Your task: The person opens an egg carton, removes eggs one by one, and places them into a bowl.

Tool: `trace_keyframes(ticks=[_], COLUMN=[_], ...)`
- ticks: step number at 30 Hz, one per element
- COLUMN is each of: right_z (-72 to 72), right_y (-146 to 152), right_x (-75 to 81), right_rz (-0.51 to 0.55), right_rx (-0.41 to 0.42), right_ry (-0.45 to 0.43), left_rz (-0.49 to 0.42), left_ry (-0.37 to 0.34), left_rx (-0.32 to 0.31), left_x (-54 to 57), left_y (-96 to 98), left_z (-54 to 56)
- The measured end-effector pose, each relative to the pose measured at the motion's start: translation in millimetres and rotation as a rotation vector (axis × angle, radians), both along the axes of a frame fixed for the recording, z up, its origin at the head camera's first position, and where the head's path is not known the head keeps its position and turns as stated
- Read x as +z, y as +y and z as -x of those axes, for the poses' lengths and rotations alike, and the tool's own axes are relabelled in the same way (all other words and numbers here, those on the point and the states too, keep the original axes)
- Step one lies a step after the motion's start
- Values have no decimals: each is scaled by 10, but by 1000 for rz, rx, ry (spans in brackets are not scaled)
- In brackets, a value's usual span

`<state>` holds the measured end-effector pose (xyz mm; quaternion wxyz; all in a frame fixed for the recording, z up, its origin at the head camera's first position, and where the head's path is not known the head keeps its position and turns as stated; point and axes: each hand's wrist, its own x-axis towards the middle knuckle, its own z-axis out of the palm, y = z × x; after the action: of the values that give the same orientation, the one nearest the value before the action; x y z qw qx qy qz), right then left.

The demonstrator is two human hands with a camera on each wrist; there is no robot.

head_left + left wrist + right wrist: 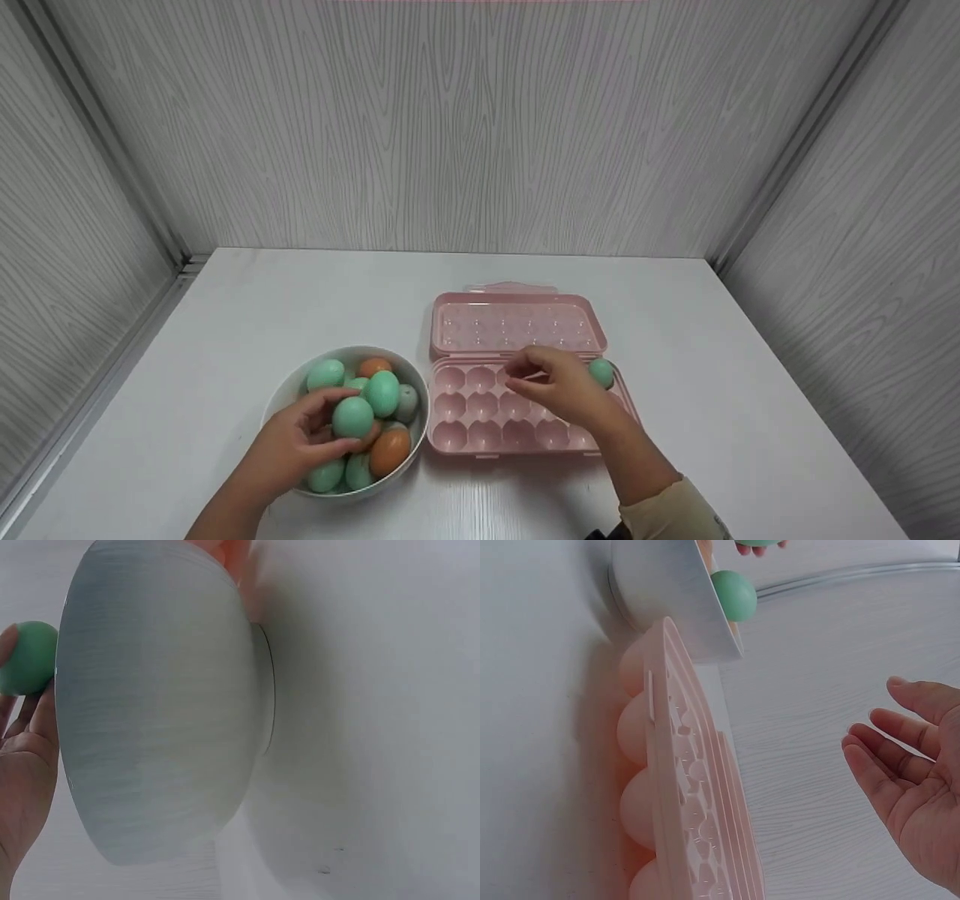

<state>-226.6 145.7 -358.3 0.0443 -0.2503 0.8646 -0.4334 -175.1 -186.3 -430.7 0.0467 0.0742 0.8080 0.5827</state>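
Note:
My left hand [289, 442] pinches a green egg [352, 417] between thumb and fingers, over a white bowl [276, 401] heaped with green, brown and greyish eggs. In the left wrist view the held green egg [30, 658] shows just beyond the bowl's rim. My right hand [559, 384] hovers above a pink egg carton [517, 453], its fingers loosely bent and holding nothing. One green egg [601, 372] sits in a back-row cup at the carton's right end, partly behind the right hand. Several bare cups show on the left of the carton.
The carton's lid [517, 300] lies folded back behind the cups. Carton and bowl stand side by side on a white table [712, 390]. Grey wood-grain panels [480, 135] close off the back and both sides.

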Motion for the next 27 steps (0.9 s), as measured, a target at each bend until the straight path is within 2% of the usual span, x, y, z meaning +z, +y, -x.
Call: trace_keyframes(ticks=[2, 8, 10, 17, 22, 27], right_z=[26, 179, 205, 219, 225, 210], right_y=[11, 82, 99, 121, 116, 95], right_x=[-53, -289, -323, -351, -368, -370], right_rz=[7, 10, 17, 2, -8, -11], right_rx=[0, 3, 11, 14, 14, 7], right_ry=[-1, 11, 5, -1, 4, -4], left_rz=[-7, -53, -57, 29, 49, 84], left_ry=[3, -84, -113, -125, -142, -150], left_rx=[-37, -179, -227, -355, -412, -416], left_x=[-31, -121, -141, -136, -124, -118], left_y=[-39, -124, -143, -164, -179, -202], left_z=[-29, -59, -54, -3, 27, 47])
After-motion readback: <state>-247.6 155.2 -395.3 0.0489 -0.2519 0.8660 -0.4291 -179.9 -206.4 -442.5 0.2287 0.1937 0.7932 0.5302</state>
